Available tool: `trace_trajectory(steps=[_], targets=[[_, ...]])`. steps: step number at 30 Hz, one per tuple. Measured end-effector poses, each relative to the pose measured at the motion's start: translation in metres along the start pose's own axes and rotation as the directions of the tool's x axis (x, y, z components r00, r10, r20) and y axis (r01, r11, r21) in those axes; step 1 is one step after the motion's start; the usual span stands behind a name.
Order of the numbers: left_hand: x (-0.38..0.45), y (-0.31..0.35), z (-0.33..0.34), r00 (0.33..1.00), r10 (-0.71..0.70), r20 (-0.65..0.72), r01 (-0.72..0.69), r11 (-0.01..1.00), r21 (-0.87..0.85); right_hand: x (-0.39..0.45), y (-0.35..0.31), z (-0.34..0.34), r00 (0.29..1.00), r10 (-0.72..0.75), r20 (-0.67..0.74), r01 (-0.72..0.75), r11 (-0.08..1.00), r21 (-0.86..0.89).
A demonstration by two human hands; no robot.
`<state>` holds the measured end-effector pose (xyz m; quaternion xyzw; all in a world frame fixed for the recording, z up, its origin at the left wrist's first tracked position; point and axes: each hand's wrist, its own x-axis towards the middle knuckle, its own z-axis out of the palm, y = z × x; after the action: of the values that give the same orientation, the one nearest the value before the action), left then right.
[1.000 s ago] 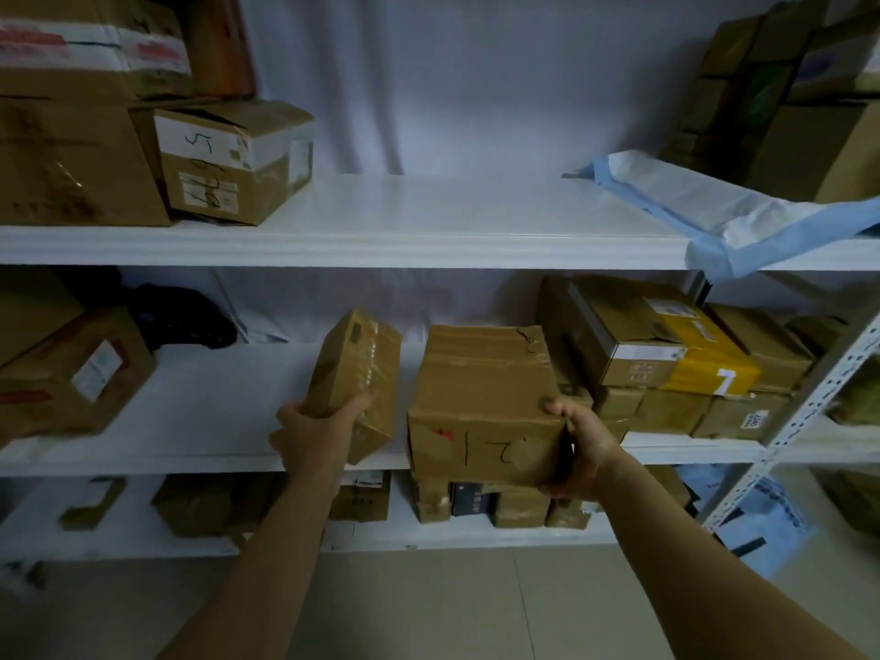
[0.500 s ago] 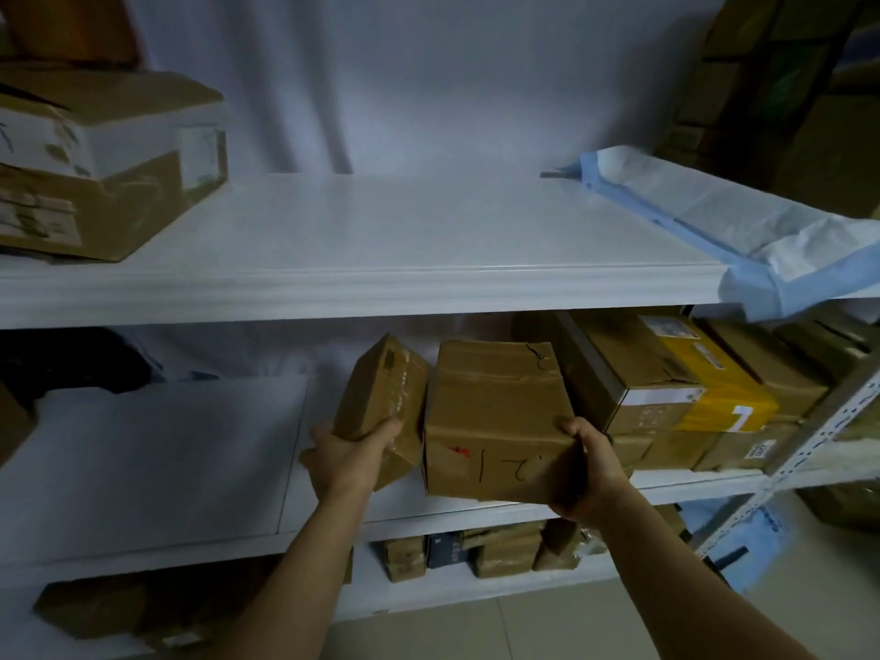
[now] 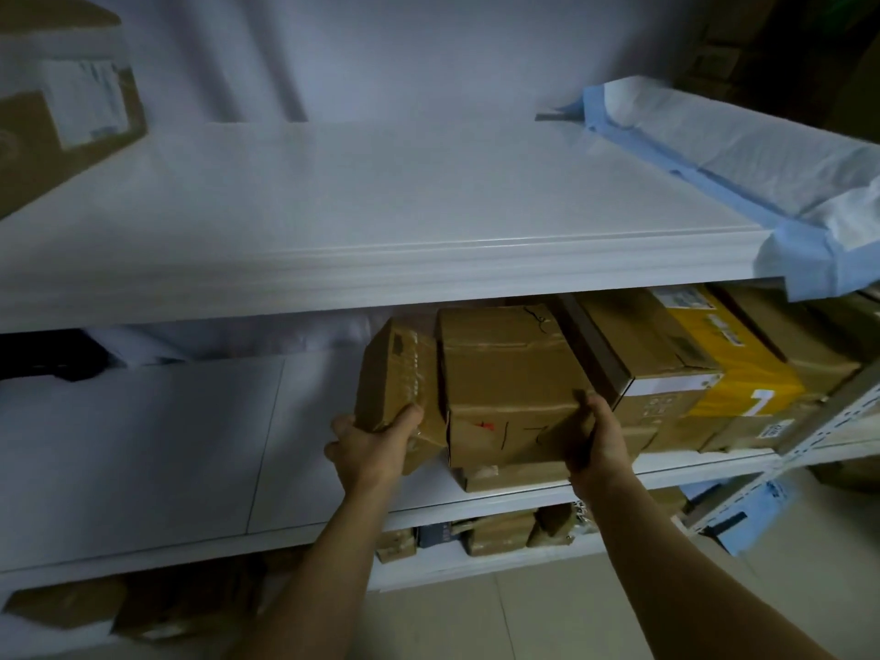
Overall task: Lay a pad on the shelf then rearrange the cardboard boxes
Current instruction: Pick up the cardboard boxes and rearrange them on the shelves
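Note:
My left hand (image 3: pixel 369 447) grips a small taped cardboard box (image 3: pixel 397 373), tilted, just above the middle shelf (image 3: pixel 190 445). My right hand (image 3: pixel 595 435) holds the right front corner of a larger cardboard box (image 3: pixel 505 373) with marker scribbles on its front; it rests on a flatter box (image 3: pixel 514 473). The two held boxes touch side by side. A white pad with blue edging (image 3: pixel 743 159) lies on the right part of the top shelf (image 3: pixel 381 207), one corner drooping over the front edge.
More boxes, one yellow (image 3: pixel 733 364), fill the middle shelf's right end beside a perforated metal upright (image 3: pixel 833 421). A labelled box (image 3: pixel 62 121) sits on the top shelf at left. Small boxes (image 3: pixel 500 531) line the bottom shelf. Tiled floor below.
Both hands have carried the two boxes up and closer together under the top shelf. The view has shifted nearer and to the right.

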<state>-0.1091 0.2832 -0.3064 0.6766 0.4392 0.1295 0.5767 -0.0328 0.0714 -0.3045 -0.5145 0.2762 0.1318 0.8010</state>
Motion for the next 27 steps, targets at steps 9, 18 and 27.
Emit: trace_trajectory(steps=[9,18,27], targets=[[-0.008,0.006,0.027,1.000,-0.006,-0.020,0.006,1.000,-0.022,0.019,0.011,0.013,0.978,0.202,0.057,-0.191,0.969,-0.160],[0.004,0.004,0.026,0.999,0.011,-0.040,-0.012,0.999,-0.037,0.037,0.017,0.030,0.985,0.173,0.022,-0.170,0.980,-0.099],[-0.007,0.042,0.019,0.978,0.135,-0.159,-0.165,0.968,-0.190,0.009,-0.005,0.018,0.944,0.102,-0.315,-0.092,0.995,0.046]])
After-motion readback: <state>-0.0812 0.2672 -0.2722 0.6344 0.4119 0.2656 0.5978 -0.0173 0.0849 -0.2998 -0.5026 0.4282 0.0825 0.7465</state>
